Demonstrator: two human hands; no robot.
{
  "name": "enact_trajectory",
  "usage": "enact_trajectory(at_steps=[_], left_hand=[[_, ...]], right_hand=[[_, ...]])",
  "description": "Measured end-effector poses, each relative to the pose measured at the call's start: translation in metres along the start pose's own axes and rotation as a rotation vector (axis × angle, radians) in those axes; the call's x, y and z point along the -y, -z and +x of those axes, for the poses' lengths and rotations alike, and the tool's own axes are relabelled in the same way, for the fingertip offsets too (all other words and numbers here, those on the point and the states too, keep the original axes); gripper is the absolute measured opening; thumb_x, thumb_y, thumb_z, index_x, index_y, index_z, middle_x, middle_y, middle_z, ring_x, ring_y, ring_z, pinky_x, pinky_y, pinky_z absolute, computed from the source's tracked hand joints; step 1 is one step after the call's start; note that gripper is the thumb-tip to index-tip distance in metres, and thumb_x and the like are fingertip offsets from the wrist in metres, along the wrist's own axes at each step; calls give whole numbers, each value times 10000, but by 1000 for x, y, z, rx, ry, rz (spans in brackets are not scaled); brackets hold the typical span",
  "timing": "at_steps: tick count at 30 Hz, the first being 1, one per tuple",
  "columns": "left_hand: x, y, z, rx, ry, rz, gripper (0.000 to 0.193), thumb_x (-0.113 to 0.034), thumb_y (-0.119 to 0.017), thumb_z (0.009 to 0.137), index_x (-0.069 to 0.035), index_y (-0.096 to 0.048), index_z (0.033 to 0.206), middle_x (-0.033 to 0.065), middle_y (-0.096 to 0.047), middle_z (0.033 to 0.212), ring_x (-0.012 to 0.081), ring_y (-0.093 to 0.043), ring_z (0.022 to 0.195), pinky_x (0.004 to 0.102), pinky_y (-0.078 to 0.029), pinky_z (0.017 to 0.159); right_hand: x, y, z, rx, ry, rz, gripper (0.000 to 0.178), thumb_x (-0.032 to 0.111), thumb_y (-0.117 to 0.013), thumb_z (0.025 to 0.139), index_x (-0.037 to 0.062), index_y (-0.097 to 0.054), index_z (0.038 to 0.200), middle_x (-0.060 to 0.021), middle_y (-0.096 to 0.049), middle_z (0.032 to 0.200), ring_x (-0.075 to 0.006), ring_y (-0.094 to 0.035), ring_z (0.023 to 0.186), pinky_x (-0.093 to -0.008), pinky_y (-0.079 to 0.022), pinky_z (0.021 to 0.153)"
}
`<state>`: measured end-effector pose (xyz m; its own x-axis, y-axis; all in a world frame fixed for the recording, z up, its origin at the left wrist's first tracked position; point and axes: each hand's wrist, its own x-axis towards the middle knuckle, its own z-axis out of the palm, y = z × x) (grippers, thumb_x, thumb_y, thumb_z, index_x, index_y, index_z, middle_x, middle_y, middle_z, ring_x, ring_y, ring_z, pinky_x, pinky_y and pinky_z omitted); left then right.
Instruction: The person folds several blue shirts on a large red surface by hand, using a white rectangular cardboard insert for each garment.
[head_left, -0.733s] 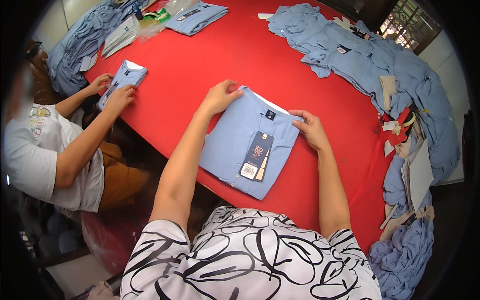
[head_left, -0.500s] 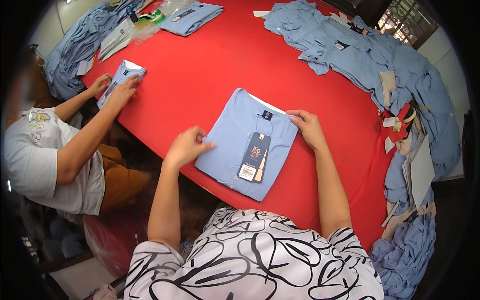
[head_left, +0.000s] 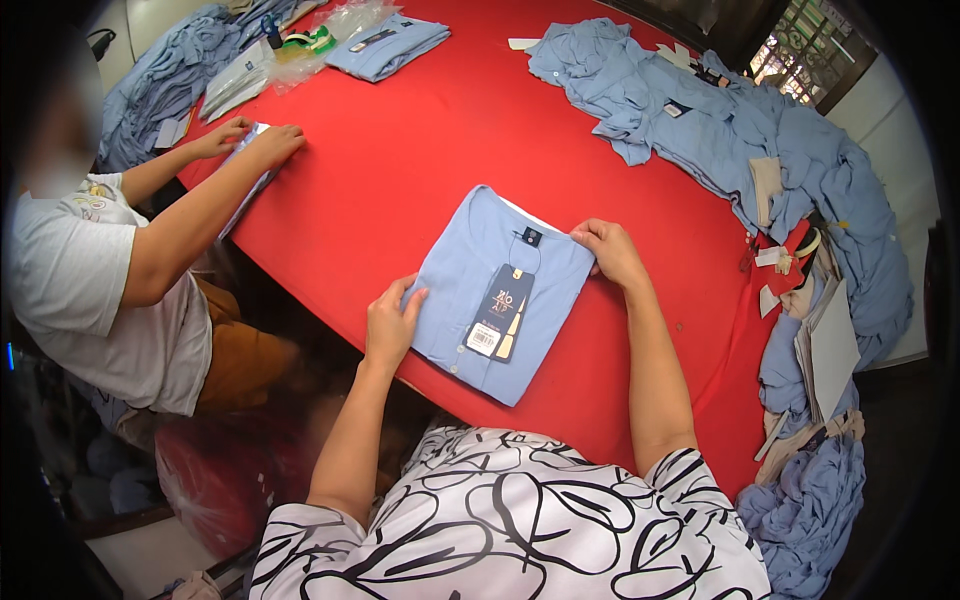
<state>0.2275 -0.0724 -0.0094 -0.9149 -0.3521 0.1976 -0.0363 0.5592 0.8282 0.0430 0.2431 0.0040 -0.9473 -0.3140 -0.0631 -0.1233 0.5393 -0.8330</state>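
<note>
A folded light blue shirt point(head_left: 445, 295) lies on the red table in front of me, its white-lined neckline at the far side. A dark hang tag point(head_left: 500, 305) with a white label rests on its front, looped by a cord to the dark neck label point(head_left: 531, 238). My right hand point(head_left: 610, 250) pinches the shirt's far right corner. At the left edge, my left hand point(head_left: 393, 318) is closed on the side of the shirt, thumb on top and fingers partly hidden.
A co-worker point(head_left: 85, 260) at the left handles another folded shirt point(head_left: 247, 185). Beyond lie a folded blue shirt point(head_left: 388, 48), clear plastic bags point(head_left: 238, 85) and a green tape roll point(head_left: 318, 42). Heaped blue shirts point(head_left: 700, 130) and white card sheets point(head_left: 832, 340) line the right side.
My left hand has come in to the shirt's left edge and closed on it. The right hand keeps its corner. The co-worker's shirt is now tilted up.
</note>
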Motion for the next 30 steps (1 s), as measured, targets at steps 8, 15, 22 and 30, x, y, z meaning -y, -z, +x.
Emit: enact_trajectory(at_steps=[8, 15, 22, 30], left_hand=[[-18, 21, -5, 95, 153, 275, 402, -321, -651, 929, 40, -645, 1105, 202, -655, 1048, 377, -644, 967, 454, -506, 842], [-33, 10, 66, 482, 329, 115, 436, -271, -638, 930, 52, -566, 1214, 238, -629, 1127, 340, -628, 1052, 421, -510, 889], [-32, -30, 163, 741, 343, -640, 563, 10, -574, 897, -26, -429, 1439, 241, -539, 1340, 305, -534, 1244, 390, -458, 1030], [-12, -34, 376, 543, -16, -78, 555, 106, -535, 777, -113, -666, 1270, 158, -628, 1301, 279, -604, 1186, 340, -487, 995]], right_hand=[[18, 8, -28, 74, -23, 286, 271, 140, -672, 895, -9, -682, 1122, -23, -670, 902, -91, -602, 764, -239, -484, 711], [7, -2, -28, 58, -88, 237, 283, 77, -670, 846, -5, -689, 1116, -112, -723, 1013, -164, -670, 818, -301, -530, 727], [19, -7, -14, 9, -96, 15, 264, 31, -702, 818, 11, -699, 1082, -160, -724, 958, -229, -689, 847, -349, -539, 774], [47, -27, 187, -128, 149, -253, 260, 87, -718, 807, 18, -694, 1056, -177, -714, 995, -303, -690, 945, -374, -518, 833]])
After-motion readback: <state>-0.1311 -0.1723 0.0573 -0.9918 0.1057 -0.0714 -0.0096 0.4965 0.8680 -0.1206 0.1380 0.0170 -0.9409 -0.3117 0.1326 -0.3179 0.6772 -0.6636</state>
